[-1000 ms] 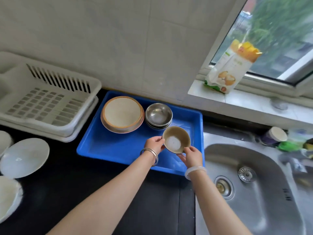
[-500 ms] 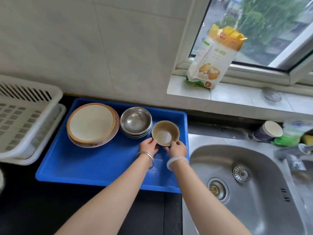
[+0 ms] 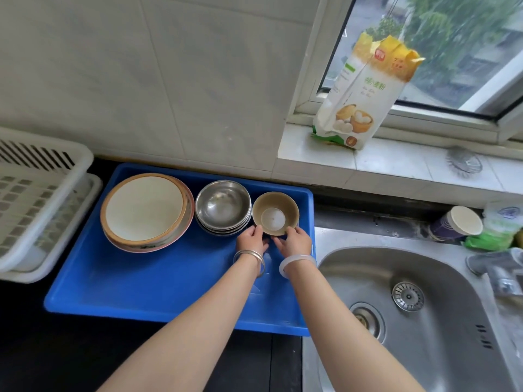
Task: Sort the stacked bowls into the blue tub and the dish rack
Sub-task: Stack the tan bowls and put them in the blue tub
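The tub was bright blue, the rack was white, the big bowl was cream with an orange rim, the metal bowls were shiny silver, the small bowl was tan, and the bag was white and yellow.

Green letters 小麦粉 printed on the white and yellow bag on the window ledge. Red logo near its top, too blurry to read.

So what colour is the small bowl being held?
Tan small bowl, white circle at its bottom; head view.
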Demonstrator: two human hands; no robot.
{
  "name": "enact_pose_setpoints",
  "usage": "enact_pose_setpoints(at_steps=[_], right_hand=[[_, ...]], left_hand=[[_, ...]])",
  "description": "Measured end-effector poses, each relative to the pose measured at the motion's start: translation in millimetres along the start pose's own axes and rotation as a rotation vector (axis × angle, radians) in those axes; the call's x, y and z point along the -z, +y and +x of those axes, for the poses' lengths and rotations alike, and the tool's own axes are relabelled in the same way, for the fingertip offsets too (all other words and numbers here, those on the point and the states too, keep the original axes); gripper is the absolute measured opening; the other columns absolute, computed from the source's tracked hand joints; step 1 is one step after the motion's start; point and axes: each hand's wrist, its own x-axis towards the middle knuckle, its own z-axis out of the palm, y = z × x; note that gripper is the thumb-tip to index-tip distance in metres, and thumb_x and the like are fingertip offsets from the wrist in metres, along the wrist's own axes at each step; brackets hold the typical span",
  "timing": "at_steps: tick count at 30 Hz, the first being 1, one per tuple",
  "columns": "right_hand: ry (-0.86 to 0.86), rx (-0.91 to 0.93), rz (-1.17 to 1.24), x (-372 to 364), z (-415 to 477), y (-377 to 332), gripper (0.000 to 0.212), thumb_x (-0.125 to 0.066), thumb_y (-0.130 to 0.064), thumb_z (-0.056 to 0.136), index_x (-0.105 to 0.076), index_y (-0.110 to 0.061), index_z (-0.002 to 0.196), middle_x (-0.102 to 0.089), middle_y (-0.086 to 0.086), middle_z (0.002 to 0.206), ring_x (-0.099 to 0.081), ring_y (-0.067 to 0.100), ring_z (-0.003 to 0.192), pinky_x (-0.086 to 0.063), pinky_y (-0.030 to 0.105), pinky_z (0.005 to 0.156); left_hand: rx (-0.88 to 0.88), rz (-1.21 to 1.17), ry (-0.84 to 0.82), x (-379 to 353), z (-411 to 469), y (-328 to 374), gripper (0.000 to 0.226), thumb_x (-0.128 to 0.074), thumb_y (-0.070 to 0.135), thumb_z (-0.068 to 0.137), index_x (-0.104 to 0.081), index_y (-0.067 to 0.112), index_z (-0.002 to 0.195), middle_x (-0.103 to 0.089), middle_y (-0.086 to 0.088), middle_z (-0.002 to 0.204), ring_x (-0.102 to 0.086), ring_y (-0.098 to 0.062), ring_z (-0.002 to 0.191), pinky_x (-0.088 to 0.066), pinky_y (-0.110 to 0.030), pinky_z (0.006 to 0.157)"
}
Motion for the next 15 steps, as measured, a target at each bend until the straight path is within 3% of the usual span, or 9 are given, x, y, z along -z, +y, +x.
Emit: enact_pose_setpoints(at_steps=[3,4,9,11,13,15], right_hand=[[-0.002,-0.050,0.025,2.8,-2.4,1.8,0.029,-0.045,-0.003,0.094,-0.056,-0.001,0.121,-0.062,0.017,0.115,-0.062,0.015,0.074,-0.052,0.017,0.053],[0.001,-0.063,0.045,3.3,-3.5,2.1,0.029,-0.044,-0.005,0.095,-0.056,-0.005,0.121,-0.063,0.015,0.115,-0.063,0.013,0.073,-0.052,0.016,0.052],[-0.020,-0.107,0.131,5.1,-12.9,-2.8,0.034,-0.043,-0.015,0.096,-0.052,-0.013,0.128,-0.063,0.012,0.117,-0.065,0.021,0.087,-0.055,0.030,0.077],[-0.029,-0.104,0.084,6.8,-19.2,-3.6,0.035,-0.045,-0.018,0.096,-0.051,-0.013,0.130,-0.060,0.010,0.120,-0.063,0.023,0.093,-0.054,0.032,0.080],[-0.039,-0.098,0.044,9.4,-27.7,-3.7,0.038,-0.045,-0.019,0.096,-0.048,-0.012,0.133,-0.056,0.009,0.124,-0.060,0.024,0.095,-0.052,0.032,0.082],[-0.050,-0.057,-0.020,12.8,-40.1,-2.5,0.037,-0.042,-0.020,0.097,-0.047,-0.012,0.133,-0.053,0.009,0.126,-0.059,0.025,0.096,-0.051,0.033,0.083]], left_hand=[[-0.004,-0.001,0.004,-0.5,2.0,-1.8,0.018,-0.045,0.013,0.094,-0.062,0.009,0.093,-0.063,-0.011,0.097,-0.062,-0.027,0.093,-0.050,-0.032,0.080],[-0.010,0.000,0.001,-0.2,2.2,-2.2,0.019,-0.045,0.013,0.094,-0.063,0.008,0.097,-0.063,-0.010,0.099,-0.062,-0.026,0.094,-0.050,-0.032,0.081],[-0.018,-0.015,-0.053,5.0,-2.7,0.1,0.028,-0.048,0.006,0.092,-0.060,0.004,0.117,-0.063,-0.007,0.103,-0.059,-0.022,0.097,-0.048,-0.030,0.087],[-0.013,0.014,-0.083,12.2,-7.0,2.6,0.035,-0.048,0.007,0.092,-0.053,0.002,0.127,-0.065,-0.008,0.107,-0.057,-0.021,0.098,-0.046,-0.029,0.088],[-0.012,0.081,-0.101,23.7,-13.3,4.8,0.042,-0.049,0.008,0.092,-0.045,0.002,0.133,-0.059,-0.013,0.125,-0.057,-0.023,0.105,-0.046,-0.028,0.090],[-0.033,0.180,-0.107,39.4,-24.8,8.0,0.042,-0.051,0.011,0.092,-0.047,0.005,0.133,-0.056,-0.014,0.131,-0.057,-0.026,0.114,-0.045,-0.032,0.098]])
